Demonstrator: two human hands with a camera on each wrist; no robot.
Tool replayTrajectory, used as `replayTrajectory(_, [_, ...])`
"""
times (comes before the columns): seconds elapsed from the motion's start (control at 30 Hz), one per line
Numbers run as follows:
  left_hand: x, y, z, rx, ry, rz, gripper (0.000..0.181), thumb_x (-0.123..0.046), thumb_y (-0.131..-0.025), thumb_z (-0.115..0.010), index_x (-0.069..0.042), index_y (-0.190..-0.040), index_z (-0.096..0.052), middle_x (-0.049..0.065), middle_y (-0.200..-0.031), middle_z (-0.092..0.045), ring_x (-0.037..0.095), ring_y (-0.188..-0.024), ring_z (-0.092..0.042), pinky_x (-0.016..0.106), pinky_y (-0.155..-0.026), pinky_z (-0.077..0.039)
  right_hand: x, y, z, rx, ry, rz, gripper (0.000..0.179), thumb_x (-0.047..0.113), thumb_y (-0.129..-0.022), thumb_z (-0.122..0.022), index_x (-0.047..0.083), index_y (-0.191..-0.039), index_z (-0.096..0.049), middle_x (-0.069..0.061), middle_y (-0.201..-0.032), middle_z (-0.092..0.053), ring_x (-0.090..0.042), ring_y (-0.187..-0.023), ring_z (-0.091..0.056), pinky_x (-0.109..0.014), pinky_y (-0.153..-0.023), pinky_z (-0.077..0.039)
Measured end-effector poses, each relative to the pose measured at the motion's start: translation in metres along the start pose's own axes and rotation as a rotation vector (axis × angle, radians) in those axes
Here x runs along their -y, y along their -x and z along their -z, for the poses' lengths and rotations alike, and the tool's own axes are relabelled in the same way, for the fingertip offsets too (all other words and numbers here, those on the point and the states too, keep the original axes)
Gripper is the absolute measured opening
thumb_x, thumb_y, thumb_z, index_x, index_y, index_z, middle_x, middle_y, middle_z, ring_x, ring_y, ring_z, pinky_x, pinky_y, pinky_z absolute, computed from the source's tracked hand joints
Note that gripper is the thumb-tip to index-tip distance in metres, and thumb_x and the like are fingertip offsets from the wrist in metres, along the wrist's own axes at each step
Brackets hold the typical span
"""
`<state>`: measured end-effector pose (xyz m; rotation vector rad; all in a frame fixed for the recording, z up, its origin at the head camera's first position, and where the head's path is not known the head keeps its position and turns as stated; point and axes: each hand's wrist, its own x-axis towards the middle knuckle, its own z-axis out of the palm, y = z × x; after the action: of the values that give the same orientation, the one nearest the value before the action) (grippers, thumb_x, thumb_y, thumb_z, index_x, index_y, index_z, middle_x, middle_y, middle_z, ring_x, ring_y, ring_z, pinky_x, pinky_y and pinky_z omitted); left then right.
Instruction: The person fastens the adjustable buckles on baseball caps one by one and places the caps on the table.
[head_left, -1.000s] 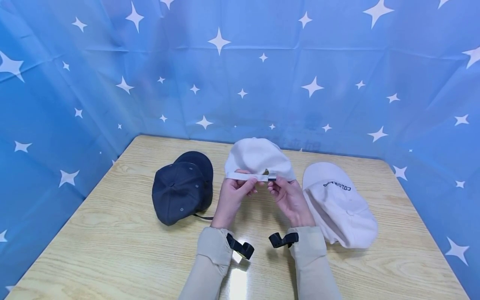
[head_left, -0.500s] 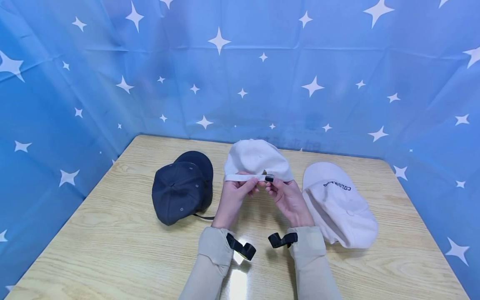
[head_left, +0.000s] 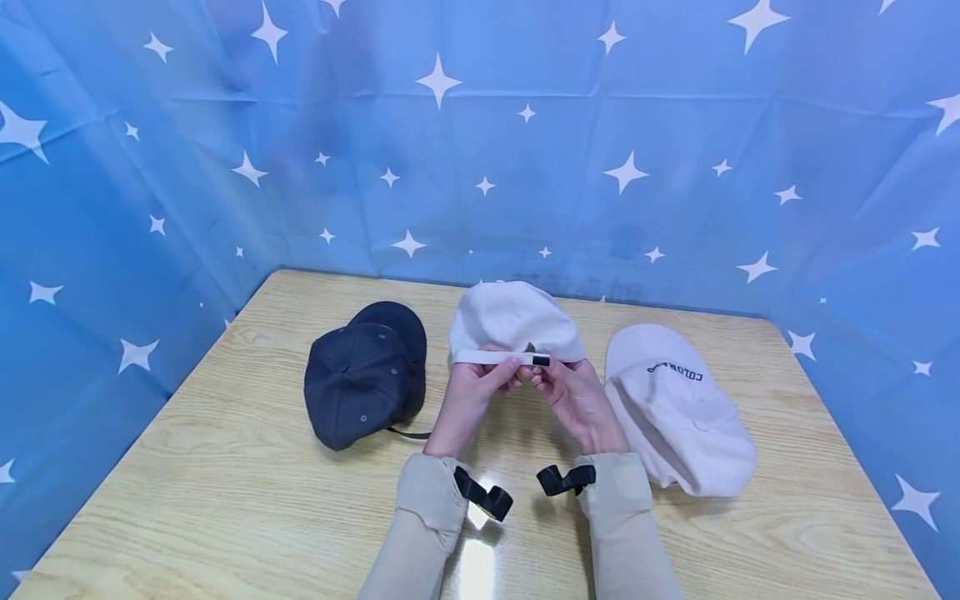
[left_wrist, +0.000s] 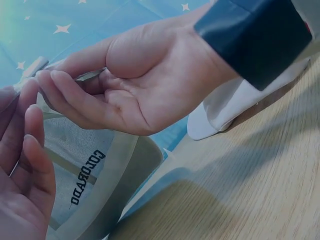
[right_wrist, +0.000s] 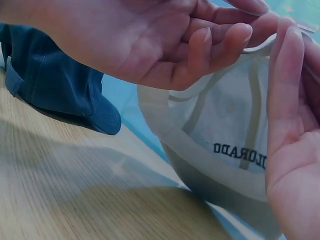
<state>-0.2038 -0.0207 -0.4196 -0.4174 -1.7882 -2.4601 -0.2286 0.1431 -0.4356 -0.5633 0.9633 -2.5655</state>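
A white baseball cap [head_left: 517, 317] is held up at the middle of the table, its back toward me. Its white strap [head_left: 487, 357] runs across the back opening to a small metal buckle [head_left: 541, 360]. My left hand [head_left: 463, 400] pinches the strap between thumb and fingers, left of the buckle. My right hand [head_left: 585, 402] pinches at the buckle end. In the left wrist view the right hand [left_wrist: 145, 75] reaches in from the upper right, fingertips close to the left hand's. COLORADO lettering shows on the cap [right_wrist: 220, 125] in the right wrist view.
A dark navy cap [head_left: 356, 379] lies to the left, its thin strap trailing on the wooden table [head_left: 225, 467]. Another white cap [head_left: 682, 408] with COLORADO lettering lies to the right. A blue star-printed curtain [head_left: 517, 142] hangs behind the table.
The held cap has sunk slightly and its right edge has drawn a little inward. The buckle has tilted, going from bright to dark. Both hands keep their pinch.
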Motion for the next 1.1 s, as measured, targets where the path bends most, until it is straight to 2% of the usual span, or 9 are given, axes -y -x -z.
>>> replayTrajectory(0.4, [-0.020, 0.006, -0.007, 0.036, -0.019, 0.053, 0.014, -0.010, -0.087, -0.058, 0.004, -0.084, -0.061, 0.004, -0.073, -0.062, 0.015, -0.067, -0.054, 0.027, -0.061, -0.043, -0.001, -0.001, 0.000, 0.060, 0.044, -0.025, 0.015, 0.003, -0.091, -0.047, 0.003, -0.106, -0.048, -0.011, -0.092, -0.061, -0.018, -0.077, -0.062, -0.020, -0.066, -0.050])
replayTrajectory(0.63, [-0.009, 0.003, -0.006, 0.051, 0.015, 0.070, 0.015, -0.014, -0.084, -0.062, 0.000, -0.086, -0.060, 0.004, -0.074, -0.062, 0.017, -0.067, -0.051, 0.022, -0.058, -0.041, -0.001, -0.001, 0.000, 0.031, 0.043, 0.005, 0.014, -0.001, -0.091, -0.046, 0.004, -0.103, -0.050, -0.010, -0.093, -0.060, -0.017, -0.077, -0.060, -0.023, -0.069, -0.049])
replayTrajectory(0.77, [-0.004, 0.002, -0.004, 0.054, 0.010, 0.083, 0.019, -0.018, -0.084, -0.062, 0.000, -0.091, -0.063, 0.005, -0.079, -0.064, 0.021, -0.076, -0.058, 0.028, -0.069, -0.047, -0.002, 0.000, 0.002, 0.045, -0.014, 0.024, 0.014, -0.003, -0.091, -0.043, 0.003, -0.102, -0.051, -0.011, -0.094, -0.060, -0.017, -0.077, -0.060, -0.023, -0.070, -0.049])
replayTrajectory(0.9, [-0.012, 0.006, -0.006, 0.075, -0.020, 0.104, 0.026, -0.020, -0.086, -0.059, 0.002, -0.098, -0.064, 0.009, -0.088, -0.066, 0.031, -0.090, -0.059, 0.040, -0.086, -0.044, -0.002, 0.001, 0.005, 0.062, -0.092, 0.045, 0.016, -0.003, -0.092, -0.041, 0.003, -0.102, -0.051, -0.011, -0.093, -0.060, -0.018, -0.075, -0.060, -0.022, -0.067, -0.049])
replayTrajectory(1.03, [-0.022, 0.010, -0.008, 0.111, -0.084, 0.124, 0.034, -0.024, -0.090, -0.054, 0.006, -0.104, -0.061, 0.019, -0.100, -0.063, 0.035, -0.102, -0.053, 0.042, -0.089, -0.041, -0.001, 0.002, 0.007, 0.100, -0.206, 0.082, 0.019, -0.006, -0.093, -0.036, 0.003, -0.103, -0.050, -0.012, -0.093, -0.060, -0.018, -0.075, -0.059, -0.021, -0.065, -0.049])
replayTrajectory(1.1, [-0.025, 0.010, -0.008, 0.117, -0.104, 0.140, 0.037, -0.024, -0.091, -0.052, 0.008, -0.108, -0.058, 0.021, -0.106, -0.060, 0.032, -0.105, -0.052, 0.039, -0.088, -0.042, 0.000, 0.002, 0.009, 0.124, -0.262, 0.102, 0.020, -0.007, -0.092, -0.034, 0.002, -0.102, -0.051, -0.012, -0.093, -0.060, -0.018, -0.074, -0.059, -0.022, -0.065, -0.048])
